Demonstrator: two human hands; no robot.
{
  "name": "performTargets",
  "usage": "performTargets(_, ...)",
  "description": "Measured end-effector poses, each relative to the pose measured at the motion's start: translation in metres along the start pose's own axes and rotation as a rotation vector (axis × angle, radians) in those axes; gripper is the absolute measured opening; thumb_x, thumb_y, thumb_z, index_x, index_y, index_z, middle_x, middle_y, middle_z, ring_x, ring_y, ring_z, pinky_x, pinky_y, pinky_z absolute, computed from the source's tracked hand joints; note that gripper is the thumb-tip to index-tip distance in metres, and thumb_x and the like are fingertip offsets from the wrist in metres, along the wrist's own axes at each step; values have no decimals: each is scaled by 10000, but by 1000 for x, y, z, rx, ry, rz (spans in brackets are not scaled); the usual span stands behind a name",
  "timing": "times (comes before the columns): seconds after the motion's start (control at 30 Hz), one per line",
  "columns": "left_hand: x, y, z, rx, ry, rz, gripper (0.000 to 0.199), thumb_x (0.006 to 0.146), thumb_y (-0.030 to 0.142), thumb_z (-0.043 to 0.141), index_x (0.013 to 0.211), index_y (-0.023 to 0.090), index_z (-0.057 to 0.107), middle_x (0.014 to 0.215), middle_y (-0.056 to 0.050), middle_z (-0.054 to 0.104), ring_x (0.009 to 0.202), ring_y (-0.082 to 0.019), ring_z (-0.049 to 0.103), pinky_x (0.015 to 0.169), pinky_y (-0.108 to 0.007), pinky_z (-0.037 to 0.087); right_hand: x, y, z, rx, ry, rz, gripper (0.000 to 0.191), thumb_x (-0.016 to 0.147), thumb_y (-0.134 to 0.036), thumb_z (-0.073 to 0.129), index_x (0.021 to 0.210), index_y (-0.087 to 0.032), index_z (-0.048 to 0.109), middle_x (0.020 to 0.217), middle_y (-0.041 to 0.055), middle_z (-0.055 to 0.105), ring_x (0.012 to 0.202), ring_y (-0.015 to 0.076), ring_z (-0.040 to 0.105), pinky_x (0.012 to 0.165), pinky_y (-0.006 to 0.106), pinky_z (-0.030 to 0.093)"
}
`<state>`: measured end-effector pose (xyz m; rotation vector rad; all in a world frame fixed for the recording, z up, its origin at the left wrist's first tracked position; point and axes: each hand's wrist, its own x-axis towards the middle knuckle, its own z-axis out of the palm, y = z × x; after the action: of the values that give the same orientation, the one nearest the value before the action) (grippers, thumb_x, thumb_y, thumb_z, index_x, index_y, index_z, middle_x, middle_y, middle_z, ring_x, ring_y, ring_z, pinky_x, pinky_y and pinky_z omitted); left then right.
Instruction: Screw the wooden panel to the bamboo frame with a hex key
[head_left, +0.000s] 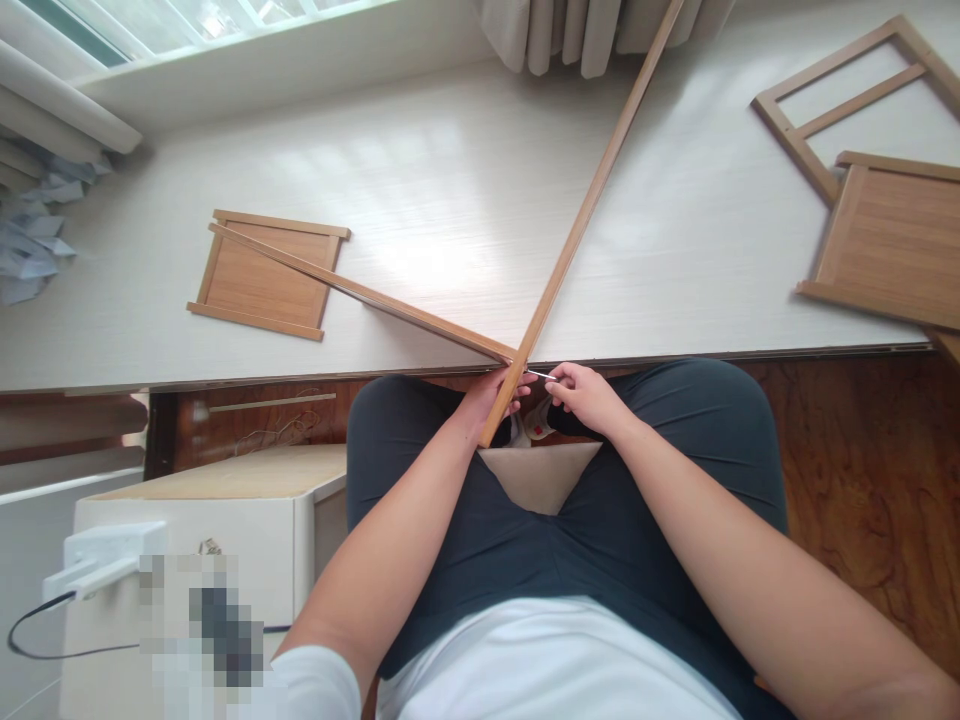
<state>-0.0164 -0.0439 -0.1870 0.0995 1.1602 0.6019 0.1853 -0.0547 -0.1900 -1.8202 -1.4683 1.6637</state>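
Two long wooden bars meet at the table's front edge. One bar [592, 205] slants up to the far right, its near end over my lap; the other [405, 312] runs left across a framed panel. My left hand [501, 392] is wrapped round the near part of the first bar, just below the joint. Beside it, my right hand [581, 392] pinches a thin metal tool [541, 375] whose tip points left at the joint. The exact contact of the tip is too small to tell.
A framed wooden panel [262, 275] lies at the left of the white table [420, 180]. Another panel [896, 235] and an open wooden frame [862, 100] lie at the right. Curtains [570, 30] hang behind. A white cabinet [247, 540] with a power strip [112, 558] stands at lower left.
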Motion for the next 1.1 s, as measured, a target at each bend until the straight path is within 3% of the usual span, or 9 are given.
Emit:
performTargets(0.53,1,-1,-1,11,2,6,175,983,312,646,986,179,760,1067,-79,807,712,-99,714,533,-149,507,-4,-5,-4,-43,67,45,223,961,-406,585,854,-219,644,697,6,718,593,148,619,600,255,424)
performTargets(1.1,2,-1,-2,8,-1,-1,190,994,304,625,972,172,760,1054,-71,806,709,-96,715,528,-151,512,-3,-7,-4,-84,33,49,263,963,-394,565,795,-210,649,683,1,722,590,141,616,612,255,406)
